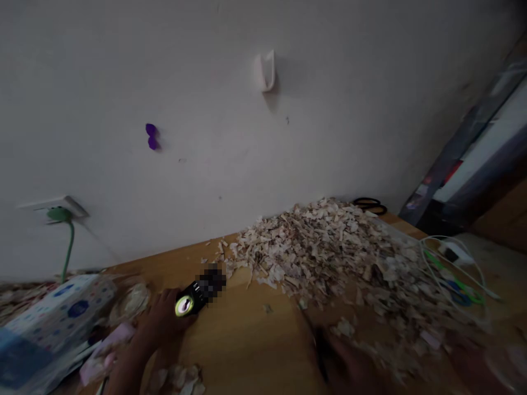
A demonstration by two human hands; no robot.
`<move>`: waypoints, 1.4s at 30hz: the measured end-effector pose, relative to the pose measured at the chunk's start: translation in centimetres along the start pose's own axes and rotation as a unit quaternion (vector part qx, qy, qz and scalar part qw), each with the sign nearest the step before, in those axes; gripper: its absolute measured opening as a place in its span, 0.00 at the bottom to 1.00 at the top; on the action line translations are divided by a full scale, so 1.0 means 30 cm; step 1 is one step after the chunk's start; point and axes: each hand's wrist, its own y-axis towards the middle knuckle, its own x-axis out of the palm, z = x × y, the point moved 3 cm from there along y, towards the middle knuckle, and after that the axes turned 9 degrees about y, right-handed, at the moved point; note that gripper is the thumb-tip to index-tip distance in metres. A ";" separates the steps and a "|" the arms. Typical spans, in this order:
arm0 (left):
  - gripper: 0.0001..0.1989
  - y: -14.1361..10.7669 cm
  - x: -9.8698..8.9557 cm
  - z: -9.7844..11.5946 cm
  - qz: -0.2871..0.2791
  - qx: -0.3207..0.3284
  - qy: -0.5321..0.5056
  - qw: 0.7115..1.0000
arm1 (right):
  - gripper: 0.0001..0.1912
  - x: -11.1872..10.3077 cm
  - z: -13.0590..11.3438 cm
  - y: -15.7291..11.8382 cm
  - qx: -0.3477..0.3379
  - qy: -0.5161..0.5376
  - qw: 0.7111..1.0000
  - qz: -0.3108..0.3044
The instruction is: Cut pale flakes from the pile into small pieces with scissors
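Note:
My left hand [171, 315] is closed around the near end of a black phone [201, 291], whose screen shows a bright round picture. The phone is just above or on the wooden table, left of a large heap of pale, dry flakes [313, 247]. Smeared by motion, my right hand [349, 359] grips a dark, thin, pointed tool [319, 348] at the heap's near edge. Its tip points up and left over the table; blur hides its exact kind. A few loose flakes [183, 378] lie below my left wrist.
Behind the heap lie black-handled scissors [370, 206]. A white cable [480, 269] and green-blue scissors [461, 291] are on the right. A dotted tissue pack [61, 312] sits left, below a green plug [60, 214]. A blurred skin-coloured shape [473, 356] shows bottom right.

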 end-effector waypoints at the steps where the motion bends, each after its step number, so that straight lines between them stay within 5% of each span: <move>1: 0.33 -0.004 0.002 0.002 0.007 -0.006 0.000 1.000 | 0.13 0.026 -0.001 0.073 -0.006 0.024 1.000 0.002; 6: 0.33 -0.009 0.020 -0.010 0.011 -0.030 -0.001 1.000 | 0.14 0.082 0.047 0.329 0.046 0.276 0.947 0.157; 9: 0.30 -0.017 0.015 -0.022 0.009 -0.034 -0.003 0.999 | 0.12 0.095 0.054 0.326 0.007 0.253 0.948 0.195; 12: 0.26 -0.034 -0.015 0.058 0.051 -0.036 0.005 0.998 | 0.08 0.122 0.001 0.266 -0.103 0.181 0.970 0.127; 14: 0.24 -0.039 -0.048 0.214 0.097 0.015 -0.024 0.995 | 0.09 0.141 -0.052 0.223 -0.204 0.199 0.956 0.064; 16: 0.20 -0.028 -0.083 0.442 0.128 0.131 -0.089 0.979 | 0.10 0.152 -0.090 0.191 -0.260 0.238 0.935 0.024; 18: 0.19 0.004 -0.121 0.683 0.155 0.236 -0.148 0.948 | 0.09 0.155 -0.101 0.180 -0.270 0.271 0.924 0.016; 20: 0.20 0.068 -0.155 0.869 0.176 0.222 -0.190 0.940 | 0.09 0.152 -0.090 0.184 -0.252 0.294 0.921 0.037; 24: 0.17 0.196 -0.195 1.066 0.158 0.272 -0.207 0.926 | 0.11 0.142 -0.060 0.206 -0.228 0.292 0.924 0.093; 27: 0.07 0.236 -0.190 1.067 0.142 0.285 -0.240 0.917 | 0.11 0.149 -0.060 0.215 -0.254 0.278 0.921 0.102; 34: 0.17 0.209 -0.144 1.014 0.183 0.264 -0.223 0.920 | 0.10 0.190 -0.051 0.228 -0.229 0.289 0.924 0.099; 37: 0.10 0.226 -0.152 1.041 0.177 0.272 -0.226 0.919 | 0.09 0.188 -0.051 0.226 -0.204 0.280 0.932 0.102; 40: 0.05 0.221 -0.174 1.006 0.198 0.260 -0.339 0.882 | 0.07 0.179 -0.048 0.226 -0.186 0.290 0.934 0.099; 42: 0.06 0.181 -0.157 0.928 0.175 0.197 -0.474 0.840 | 0.06 0.177 -0.034 0.231 -0.151 0.312 0.933 0.100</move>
